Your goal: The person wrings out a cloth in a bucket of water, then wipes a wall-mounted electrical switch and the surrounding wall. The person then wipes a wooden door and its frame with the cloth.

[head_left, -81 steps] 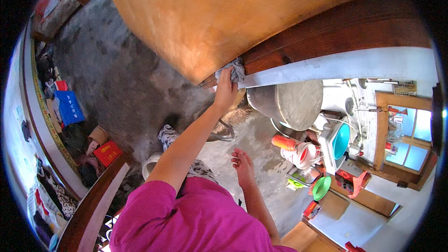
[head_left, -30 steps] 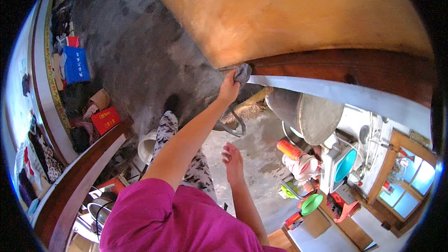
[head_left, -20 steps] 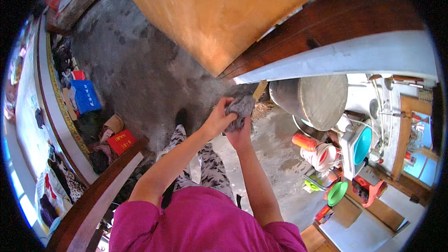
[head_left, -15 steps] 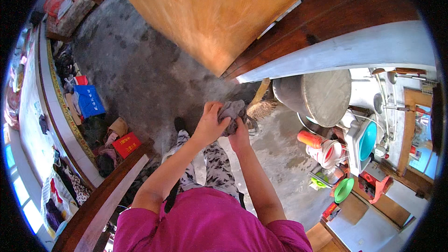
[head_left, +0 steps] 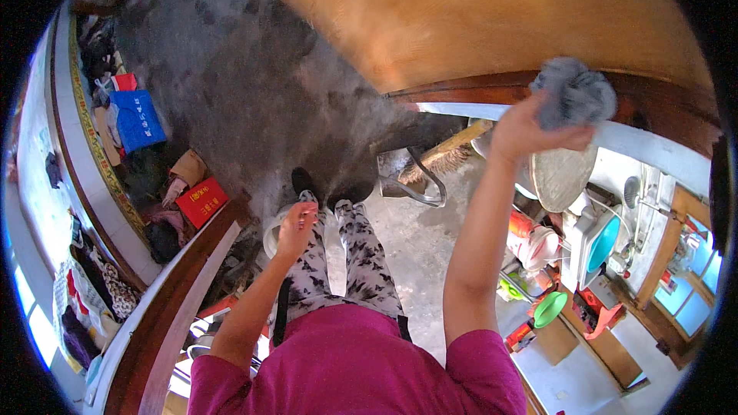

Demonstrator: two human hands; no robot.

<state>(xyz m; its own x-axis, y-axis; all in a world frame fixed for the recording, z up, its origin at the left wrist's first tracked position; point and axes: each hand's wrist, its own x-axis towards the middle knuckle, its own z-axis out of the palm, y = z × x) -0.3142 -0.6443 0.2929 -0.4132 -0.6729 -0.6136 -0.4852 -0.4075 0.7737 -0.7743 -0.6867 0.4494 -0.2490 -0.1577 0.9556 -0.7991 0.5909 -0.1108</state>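
My right hand (head_left: 530, 127) is raised to the right, its fingers closed on a crumpled grey cloth (head_left: 573, 92). The cloth lies over the dark brown wooden frame (head_left: 653, 96), beside the lower edge of a light wooden panel (head_left: 477, 15). My left hand (head_left: 294, 232) hangs low over my left trouser leg with nothing seen in it; its fingers are loosely bent. A pale bucket (head_left: 270, 237) stands on the floor beside that hand, partly hidden by it.
On the concrete floor ahead are a dustpan (head_left: 411, 180) and a straw broom (head_left: 442, 160). To the right stand a round-lidded container (head_left: 565, 177), a turquoise basin (head_left: 603, 242) and a green basin (head_left: 550, 310). At left are a blue bag (head_left: 138, 119), a red box (head_left: 201, 201) and a wooden-topped ledge (head_left: 173, 288).
Both hands held the cloth in front of me before. The left hand has let go and dropped to the left; the right has carried the cloth up and right to the wooden frame.
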